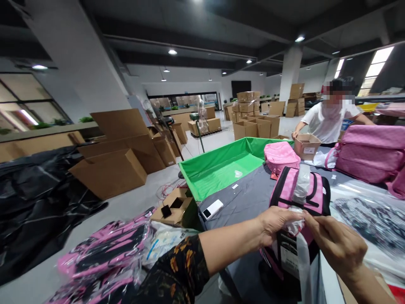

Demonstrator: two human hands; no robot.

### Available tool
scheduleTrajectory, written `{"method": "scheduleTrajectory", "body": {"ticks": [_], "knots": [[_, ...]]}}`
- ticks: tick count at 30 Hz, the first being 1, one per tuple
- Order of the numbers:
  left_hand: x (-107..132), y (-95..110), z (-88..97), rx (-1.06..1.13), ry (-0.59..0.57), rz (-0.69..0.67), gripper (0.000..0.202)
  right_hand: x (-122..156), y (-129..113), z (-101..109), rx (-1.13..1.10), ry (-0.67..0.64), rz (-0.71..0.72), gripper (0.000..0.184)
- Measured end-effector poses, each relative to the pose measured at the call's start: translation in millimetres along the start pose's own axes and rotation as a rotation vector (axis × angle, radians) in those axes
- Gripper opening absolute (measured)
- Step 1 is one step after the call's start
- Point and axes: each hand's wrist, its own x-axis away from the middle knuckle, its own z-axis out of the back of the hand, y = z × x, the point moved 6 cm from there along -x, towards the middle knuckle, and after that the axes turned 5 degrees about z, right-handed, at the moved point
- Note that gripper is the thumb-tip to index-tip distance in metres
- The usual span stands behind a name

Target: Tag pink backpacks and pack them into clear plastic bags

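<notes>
A pink and black bag (286,196) stands on the grey table in front of me, with a label (289,257) on its near side. A strip of whitish plastic wrap (303,185) runs over its top and hangs down the near side. My left hand (275,223) pinches the wrap from the left, at the bag's near top edge. My right hand (340,242) is closed on the same wrap from the right, its fingertips close to the left hand's. Fingers partly cover the wrap between them.
Behind the bag lie a smaller pink bag (281,156) and a green fabric bin (215,164). A white phone-like device (213,209) rests on the grey table (243,202). Large pink bags (370,152) sit right; a person (329,118) touches a small carton (306,146). Plastic-wrapped bags (110,249) lie lower left.
</notes>
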Motion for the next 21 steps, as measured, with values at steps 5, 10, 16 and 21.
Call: {"method": "scheduleTrajectory", "body": {"ticks": [5, 10, 16, 21], "knots": [[0, -1, 3.0, -0.099, 0.058, -0.132, 0.043, 4, -27, 10, 0.024, -0.063, -0.277, 0.045], [6, -7, 11.5, -0.194, 0.155, -0.128, 0.045, 90, -62, 45, -0.059, -0.136, -0.679, 0.023], [3, -3, 22.9, -0.266, 0.232, -0.009, 0.043, 293, -119, 221, 0.516, -0.403, -1.564, 0.039], [7, -1, 24.2, -0.321, 0.261, -0.018, 0.038, 380, -198, 348, 0.717, -0.315, -2.249, 0.035]]}}
